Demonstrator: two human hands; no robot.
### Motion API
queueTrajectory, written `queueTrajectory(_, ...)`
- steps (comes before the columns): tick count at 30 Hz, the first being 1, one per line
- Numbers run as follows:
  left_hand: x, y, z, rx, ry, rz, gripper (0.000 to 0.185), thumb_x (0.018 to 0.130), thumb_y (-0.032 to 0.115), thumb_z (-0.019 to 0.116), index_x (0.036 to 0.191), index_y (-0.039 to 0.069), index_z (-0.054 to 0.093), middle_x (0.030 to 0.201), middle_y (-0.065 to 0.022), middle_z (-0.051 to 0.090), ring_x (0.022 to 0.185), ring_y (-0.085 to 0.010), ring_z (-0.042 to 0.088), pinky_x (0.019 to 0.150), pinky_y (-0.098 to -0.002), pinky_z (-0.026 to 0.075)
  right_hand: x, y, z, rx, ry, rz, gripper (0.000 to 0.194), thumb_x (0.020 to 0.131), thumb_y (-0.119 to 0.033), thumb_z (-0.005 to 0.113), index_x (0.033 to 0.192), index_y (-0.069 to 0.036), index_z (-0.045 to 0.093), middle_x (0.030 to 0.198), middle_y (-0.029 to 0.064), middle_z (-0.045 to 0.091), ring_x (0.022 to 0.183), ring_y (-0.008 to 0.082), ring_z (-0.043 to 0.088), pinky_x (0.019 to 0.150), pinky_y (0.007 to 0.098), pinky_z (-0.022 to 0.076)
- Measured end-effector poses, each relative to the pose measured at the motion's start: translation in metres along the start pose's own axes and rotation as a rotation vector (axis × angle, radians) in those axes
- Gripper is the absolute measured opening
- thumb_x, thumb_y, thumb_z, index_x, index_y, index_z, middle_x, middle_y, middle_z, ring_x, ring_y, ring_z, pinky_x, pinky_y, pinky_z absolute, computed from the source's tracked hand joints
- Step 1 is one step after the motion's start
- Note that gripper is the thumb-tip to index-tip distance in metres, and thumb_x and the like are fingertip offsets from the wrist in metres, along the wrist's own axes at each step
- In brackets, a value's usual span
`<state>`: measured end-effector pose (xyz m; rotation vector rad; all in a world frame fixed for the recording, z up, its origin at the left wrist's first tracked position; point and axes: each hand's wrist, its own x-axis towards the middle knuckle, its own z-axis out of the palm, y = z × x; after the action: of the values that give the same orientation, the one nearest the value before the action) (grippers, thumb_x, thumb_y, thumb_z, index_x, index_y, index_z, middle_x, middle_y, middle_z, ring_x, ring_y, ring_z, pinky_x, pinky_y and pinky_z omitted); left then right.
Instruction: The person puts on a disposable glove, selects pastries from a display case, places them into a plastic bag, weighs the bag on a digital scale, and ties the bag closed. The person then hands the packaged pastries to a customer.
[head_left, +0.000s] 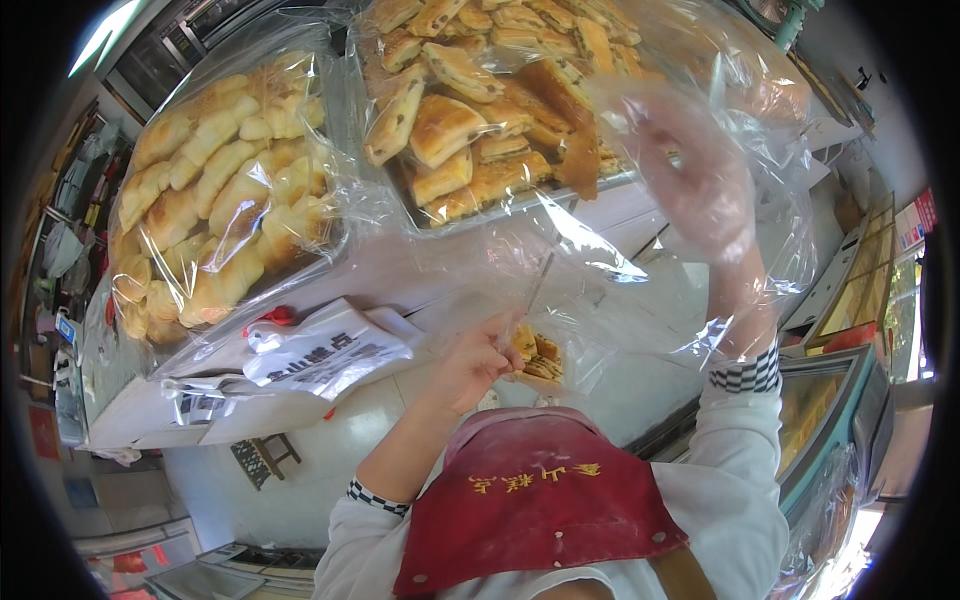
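Note:
My left hand (474, 364) grips the top of a clear plastic bag with several cut pastry pieces (541, 358) inside, hanging in front of my apron. My right hand (686, 169) is raised by the right side of a metal tray (480, 221) heaped with golden filled pastry slices (450, 131). Clear plastic film (780, 217) surrounds that hand, and motion blurs it. Whether its fingers hold a slice, I cannot tell. A browned slice (581, 161) sticks out over the tray's front edge, close to the blurred fingers.
Left of the slices, rolled bread buns (225, 195) lie under clear film. White printed plastic bags (330, 349) hang over the counter's front edge. A small stool (266, 459) stands on the tiled floor. To the right is a glass-topped case (817, 405).

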<state>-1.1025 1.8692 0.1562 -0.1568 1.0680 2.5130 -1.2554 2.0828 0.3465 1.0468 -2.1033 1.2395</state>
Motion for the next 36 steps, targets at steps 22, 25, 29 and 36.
queueTrajectory(22,-0.026,0.02,-0.047,-0.034,0.142,0.046,0.072,0.072,0.003,0.051,0.141,-0.006,0.034,0.148,-0.0107,0.036,0.084,-0.0169,0.058,0.079,-0.0293,0.045,0.117,0.009,0.094,-0.227,-0.557,-0.494,0.044,0.083,-0.001,0.058,0.122,-0.02,0.056,0.132,0.0088,0.051,0.119,0.0286,0.051,0.101,0.0357,0.0448)
queueTrajectory(25,-0.023,0.019,-0.048,-0.026,0.108,0.034,0.072,0.072,0.005,0.052,0.141,-0.006,0.035,0.145,-0.0095,0.039,0.084,-0.0167,0.058,0.078,-0.0287,0.045,0.11,0.007,0.099,-0.339,-0.67,-0.58,0.043,0.085,-0.002,0.058,0.124,-0.019,0.054,0.132,0.0082,0.051,0.117,0.0271,0.053,0.098,0.0336,0.0474)
queueTrajectory(29,-0.022,0.023,-0.05,-0.023,0.107,0.007,0.071,0.071,0.005,0.052,0.14,-0.005,0.038,0.139,-0.0082,0.045,0.083,-0.0165,0.058,0.078,-0.0292,0.045,0.113,0.003,0.102,-0.399,-0.693,-0.578,0.044,0.084,-0.003,0.059,0.124,-0.018,0.054,0.132,0.0087,0.051,0.117,0.0272,0.053,0.097,0.0336,0.0478)
queueTrajectory(36,-0.029,0.03,-0.059,-0.044,0.113,0.012,0.07,0.07,0.004,0.053,0.138,-0.006,0.039,0.133,-0.0101,0.049,0.081,-0.0162,0.059,0.077,-0.0295,0.045,0.115,-0.001,0.089,-0.375,-0.672,-0.483,0.046,0.083,-0.003,0.06,0.125,-0.017,0.052,0.131,0.0096,0.051,0.116,0.0274,0.054,0.097,0.0337,0.0486)
